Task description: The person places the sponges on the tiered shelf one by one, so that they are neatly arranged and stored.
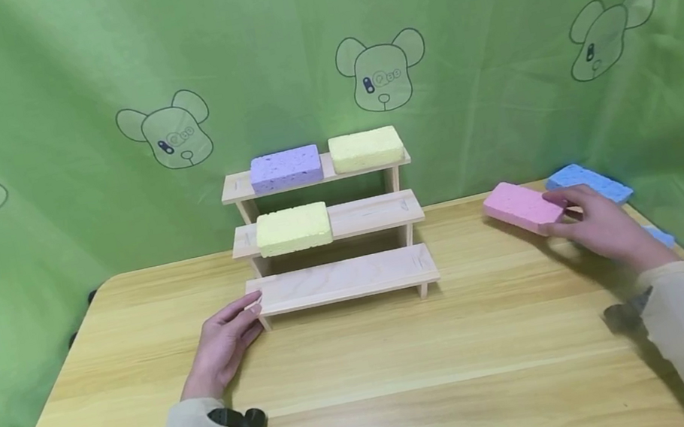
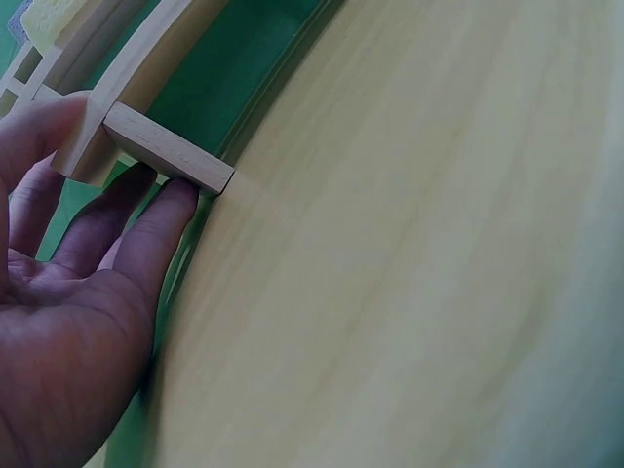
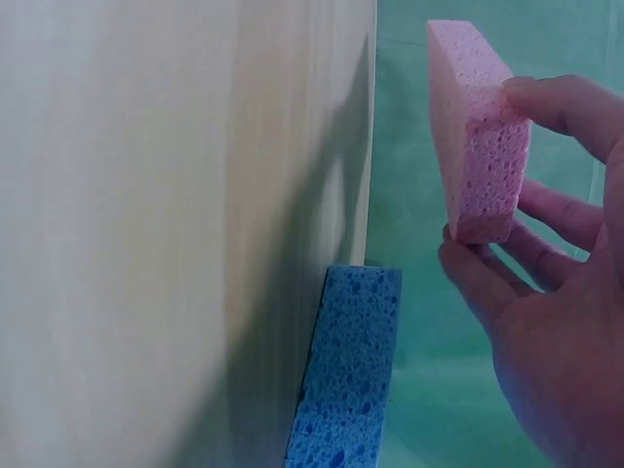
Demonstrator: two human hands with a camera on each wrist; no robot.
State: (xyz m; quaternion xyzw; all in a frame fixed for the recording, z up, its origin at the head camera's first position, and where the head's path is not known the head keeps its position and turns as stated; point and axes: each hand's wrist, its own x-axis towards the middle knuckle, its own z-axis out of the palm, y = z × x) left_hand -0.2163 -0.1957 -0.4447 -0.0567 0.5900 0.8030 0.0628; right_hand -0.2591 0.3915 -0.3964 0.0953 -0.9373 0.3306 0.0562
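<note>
In the head view my right hand pinches a pink sponge by its near end, and the right wrist view shows the thumb and fingertips on the pink sponge. The sponge is held above the tabletop, beside a blue sponge. My left hand grips the left end of the lowest step of a three-step wooden shelf. Up close in the left wrist view, fingers of the left hand touch the shelf's leg.
A purple sponge and a yellow sponge lie on the top step. Another yellow sponge sits on the middle step, at its left. Partly behind my right wrist lies another blue piece. A green curtain hangs behind the table.
</note>
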